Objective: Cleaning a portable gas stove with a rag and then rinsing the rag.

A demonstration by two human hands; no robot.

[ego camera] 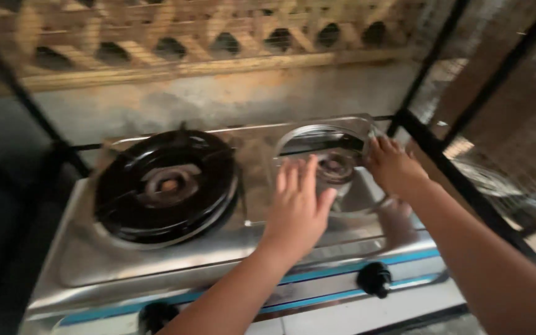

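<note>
A two-burner stainless steel gas stove [156, 260] fills the middle and lower part of the frame, its top tilted so the left end sits lower in the picture. Behind it, across the upper part, runs a stained grey wall [218, 93] topped by a woven bamboo lattice [175, 37]. A black metal frame [442, 155] crosses the right side from top to lower right, with mesh behind it.

On the left half of the stove sits a round black pan support [165, 186] around its burner, complete and in place. On the right half, centre right of the frame, the right burner well [321, 139] is a bare shiny ring with the small dark burner head [336, 169] showing in its middle; no black support lies on it.

Along the stove's front edge, at the bottom, runs a blue stripe with two black knobs, the right knob [375, 278] below the open well and the left knob [155, 313] at the lower edge.

The left hand [298, 208] lies flat, fingers spread and apart, on the steel top just left of the burner head, clamped on nothing. The right hand [395, 167] rests at the right rim of the well, fingers bent onto the rim; whether they grip it I cannot tell
</note>
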